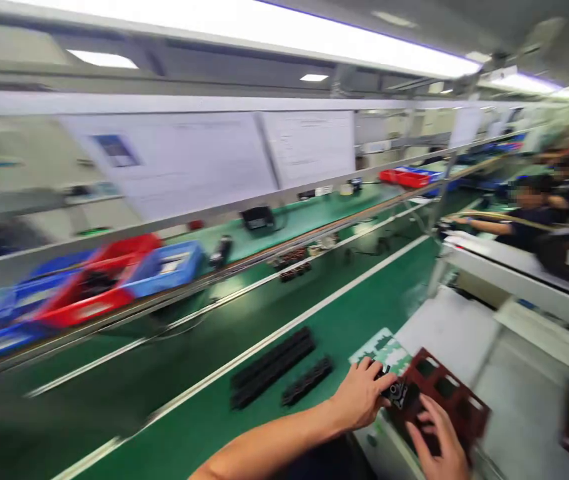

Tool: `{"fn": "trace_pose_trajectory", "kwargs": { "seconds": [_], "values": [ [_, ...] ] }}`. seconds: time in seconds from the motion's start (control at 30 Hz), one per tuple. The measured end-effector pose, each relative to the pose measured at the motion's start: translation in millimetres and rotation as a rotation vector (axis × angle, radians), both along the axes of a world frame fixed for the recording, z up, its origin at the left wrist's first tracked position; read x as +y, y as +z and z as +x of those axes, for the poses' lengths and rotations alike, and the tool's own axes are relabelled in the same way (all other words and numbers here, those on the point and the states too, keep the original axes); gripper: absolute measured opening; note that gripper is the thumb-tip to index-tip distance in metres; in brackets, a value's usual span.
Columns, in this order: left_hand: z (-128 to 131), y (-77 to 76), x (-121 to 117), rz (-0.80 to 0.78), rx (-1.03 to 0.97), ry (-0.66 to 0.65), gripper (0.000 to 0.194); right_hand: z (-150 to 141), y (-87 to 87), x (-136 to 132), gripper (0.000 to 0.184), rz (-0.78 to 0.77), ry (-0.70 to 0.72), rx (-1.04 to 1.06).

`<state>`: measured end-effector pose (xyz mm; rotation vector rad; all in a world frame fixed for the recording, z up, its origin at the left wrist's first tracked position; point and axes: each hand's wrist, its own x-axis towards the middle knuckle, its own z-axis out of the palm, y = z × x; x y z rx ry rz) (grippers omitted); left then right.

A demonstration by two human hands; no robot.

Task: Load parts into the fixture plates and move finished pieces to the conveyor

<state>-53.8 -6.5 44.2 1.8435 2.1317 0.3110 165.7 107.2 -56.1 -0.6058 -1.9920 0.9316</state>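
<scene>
My left hand (pixel 360 395) grips a small black part (pixel 397 393) with a round centre between thumb and fingers. What the part is I cannot make out. My right hand (pixel 440 437) is over a reddish-brown fixture plate (pixel 477 407) with square openings, its fingers curved and apart with nothing visible between them. Just behind my left hand lies a white and green patterned sheet or board (pixel 382 343). Long black strips of parts (pixel 274 367) and a shorter black strip (pixel 307 381) rest on the green bench to the left.
Red bins (pixel 89 310) and blue bins (pixel 164 272) stand on a shelf above the green bench (pixel 204 420). Printed sheets (pixel 194 153) hang behind it. A white machine frame (pixel 524 267) is at the right, with people (pixel 529 213) beyond. Motion blurs much of the left side.
</scene>
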Motion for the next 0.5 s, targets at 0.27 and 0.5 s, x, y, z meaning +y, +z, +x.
{"fn": "trace_pose_trajectory", "kwargs": {
  "seconds": [0.27, 0.5],
  "values": [
    [74, 2.3, 116, -0.012, 0.136, -0.448, 0.049, 63, -4.1, 36, 0.042, -0.125, -0.31, -0.202],
    [62, -0.3, 138, 0.007, 0.143, -0.557, 0.076, 77, -16.2, 75, 0.048, -0.101, -0.469, -0.309]
  ]
}}
